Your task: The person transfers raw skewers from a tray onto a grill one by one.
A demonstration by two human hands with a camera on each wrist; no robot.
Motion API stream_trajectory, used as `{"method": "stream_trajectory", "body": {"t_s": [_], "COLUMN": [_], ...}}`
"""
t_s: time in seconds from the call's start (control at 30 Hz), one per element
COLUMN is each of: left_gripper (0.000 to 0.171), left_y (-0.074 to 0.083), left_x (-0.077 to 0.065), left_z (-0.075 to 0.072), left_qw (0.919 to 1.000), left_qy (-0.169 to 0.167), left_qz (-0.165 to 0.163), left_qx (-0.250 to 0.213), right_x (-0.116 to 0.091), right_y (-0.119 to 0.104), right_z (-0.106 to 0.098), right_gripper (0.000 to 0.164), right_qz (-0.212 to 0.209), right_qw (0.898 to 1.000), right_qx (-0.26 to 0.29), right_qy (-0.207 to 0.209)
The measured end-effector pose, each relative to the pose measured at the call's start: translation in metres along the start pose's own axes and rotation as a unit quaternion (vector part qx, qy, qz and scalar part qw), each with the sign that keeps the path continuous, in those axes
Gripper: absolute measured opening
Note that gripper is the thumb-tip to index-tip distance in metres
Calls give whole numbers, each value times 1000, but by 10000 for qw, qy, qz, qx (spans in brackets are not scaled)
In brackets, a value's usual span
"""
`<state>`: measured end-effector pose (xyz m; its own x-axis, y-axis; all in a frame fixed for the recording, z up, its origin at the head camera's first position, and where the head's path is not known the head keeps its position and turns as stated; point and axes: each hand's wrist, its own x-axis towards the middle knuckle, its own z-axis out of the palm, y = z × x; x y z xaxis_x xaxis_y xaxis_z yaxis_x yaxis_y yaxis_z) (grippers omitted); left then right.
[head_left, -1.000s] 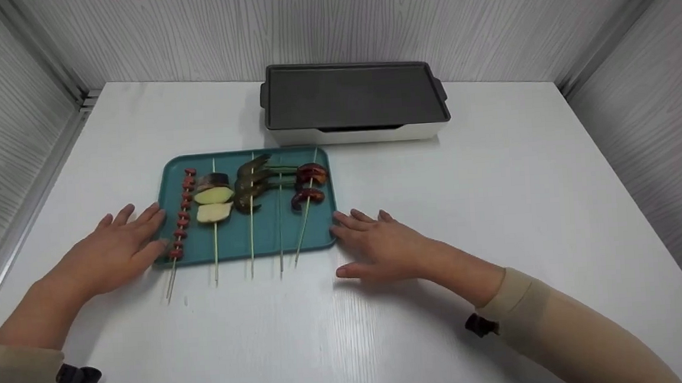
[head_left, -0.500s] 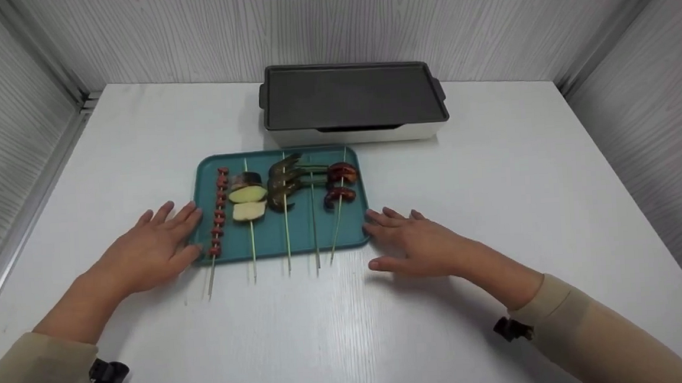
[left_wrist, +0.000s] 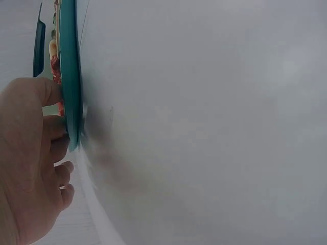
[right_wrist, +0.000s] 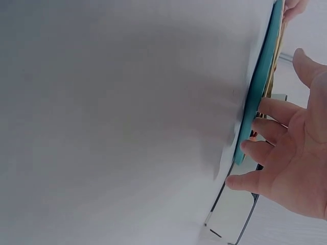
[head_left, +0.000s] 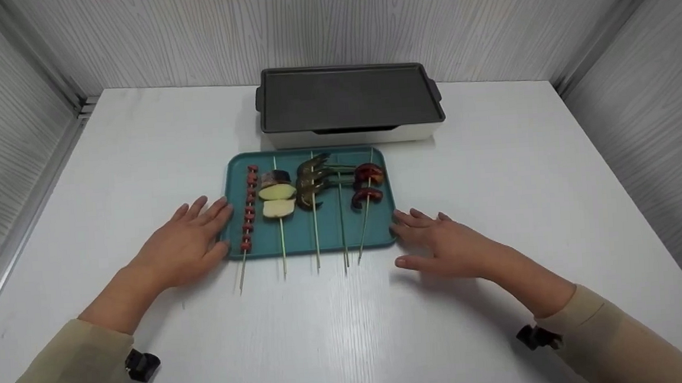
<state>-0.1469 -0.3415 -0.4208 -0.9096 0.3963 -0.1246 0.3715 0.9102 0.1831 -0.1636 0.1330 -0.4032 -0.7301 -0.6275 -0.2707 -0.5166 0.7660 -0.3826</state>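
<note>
A teal tray (head_left: 329, 233) lies on the white table with several food skewers across it. From left to right come a skewer of small red pieces (head_left: 249, 212), one with pale slices (head_left: 278, 208), one with shrimp (head_left: 312, 184), one with green stalks (head_left: 339, 169) and one with dark red pieces (head_left: 368, 197). My left hand (head_left: 181, 248) touches the tray's left edge with extended fingers, thumb at the near corner. At the right edge, the fingertips of my right hand (head_left: 448, 244) press the rim, its thumb held apart. In the right wrist view those fingers (right_wrist: 273, 130) are spread along the rim.
Directly behind the tray stands a flat black griddle (head_left: 350, 96) on a white base, its near side close to the tray's far edge. Pale wood-grain panels (head_left: 177, 35) close in the table at the back and sides. Skewer ends stick out over the tray's near rim.
The tray with its skewers has slid to the right across the table, now in front of the griddle. Both hands have moved along with it, staying at its two edges.
</note>
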Motion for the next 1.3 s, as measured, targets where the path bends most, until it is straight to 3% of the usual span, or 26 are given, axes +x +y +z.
{"method": "stream_trajectory", "body": {"t_s": [0.93,1.3], "left_gripper": [70,73], "left_y": [-9,-18], "left_x": [7,3], "left_z": [7,5], "left_qw": [9994,9985], "left_qy": [11,-112], "left_qz": [337,515], "left_qx": [-88,-135], "right_x": [2,5], "right_y": [-9,-19], "right_z": [2,6], "right_gripper": [80,77], "right_qz": [411,571], "right_qw": [9988,9978], "right_qx": [65,92], "right_qy": [269,338]}}
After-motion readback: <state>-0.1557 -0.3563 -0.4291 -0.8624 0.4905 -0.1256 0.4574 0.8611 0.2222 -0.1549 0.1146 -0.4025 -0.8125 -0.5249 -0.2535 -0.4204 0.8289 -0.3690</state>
